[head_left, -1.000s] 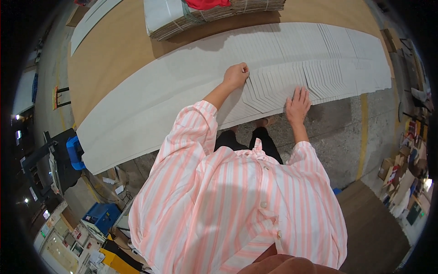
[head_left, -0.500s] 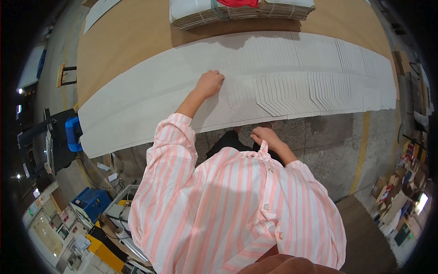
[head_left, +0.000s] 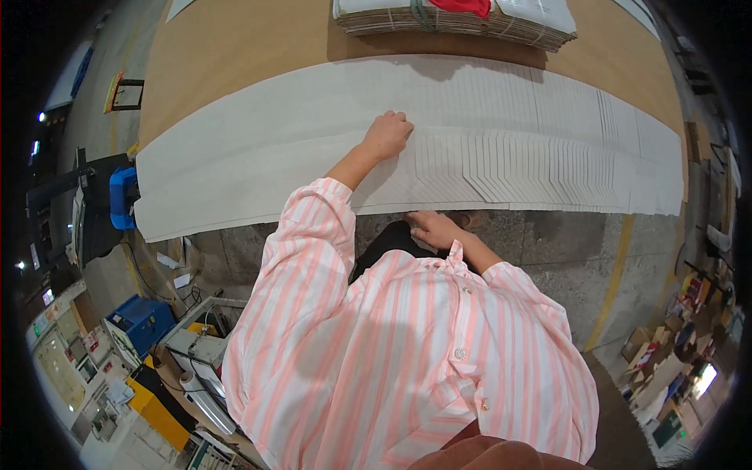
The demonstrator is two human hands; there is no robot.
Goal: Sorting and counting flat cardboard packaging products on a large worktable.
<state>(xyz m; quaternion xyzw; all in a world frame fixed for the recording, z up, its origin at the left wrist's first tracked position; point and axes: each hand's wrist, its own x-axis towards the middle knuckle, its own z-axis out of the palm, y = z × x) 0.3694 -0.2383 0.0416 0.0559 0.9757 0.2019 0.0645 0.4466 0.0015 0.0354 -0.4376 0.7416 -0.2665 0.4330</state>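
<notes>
Flat white cardboard sheets (head_left: 258,168) lie overlapped across the brown work surface, fanned out like shingles toward the right with their slotted edges showing. My left hand (head_left: 389,135) rests on top of them near the middle, its fingers curled; whatever its fingertips may pinch is hidden. Just off the sheets' near edge is my right hand (head_left: 433,229), in front of my body. Its fingers are stretched toward that edge, apart from the thumb, and I see nothing in it.
A thick bundle of cardboard (head_left: 462,27) sits at the far side, with a red cloth (head_left: 464,6) on top. A blue object (head_left: 122,197) stands by the left end of the sheets. Equipment with a blue box (head_left: 141,323) is at the lower left; boxes (head_left: 638,345) lie lower right.
Against the scene, my left hand has slid only slightly over the sheets. My right hand has shifted left toward the near edge, and its fingers have uncurled. The whole view has turned a little.
</notes>
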